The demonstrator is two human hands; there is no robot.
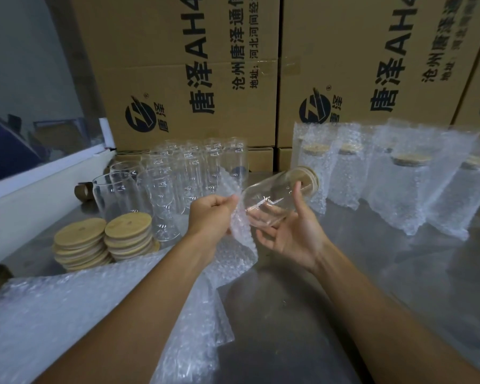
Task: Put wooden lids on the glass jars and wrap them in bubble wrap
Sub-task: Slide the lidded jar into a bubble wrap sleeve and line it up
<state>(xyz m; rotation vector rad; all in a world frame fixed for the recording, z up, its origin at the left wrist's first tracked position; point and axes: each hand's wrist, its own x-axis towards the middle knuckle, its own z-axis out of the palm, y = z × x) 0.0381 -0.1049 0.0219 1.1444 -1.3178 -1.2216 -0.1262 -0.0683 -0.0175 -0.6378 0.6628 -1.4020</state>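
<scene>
Bubble wrap (67,314) lies nearest on the bench (330,286); the left hand (211,214) pinches a sheet's edge, while the right hand (291,234), grip curled, cradles a lidded jar (275,198) tilted mid-air. Far right, several wrapped jars (399,184) stand done; far left, bare jars (178,173) and stacked lids (103,239) remain.

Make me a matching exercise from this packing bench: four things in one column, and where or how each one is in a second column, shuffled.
Things:
1. lidded jar
2. wooden lids
3. wrapped jars
4. bubble wrap sleeve

States:
A. stacked in two piles at the left of the table
B. pinched by the left hand
C. standing in a row at the right
D. held tilted in the right hand

Pairs: 1-D, 2-A, 3-C, 4-B
</scene>
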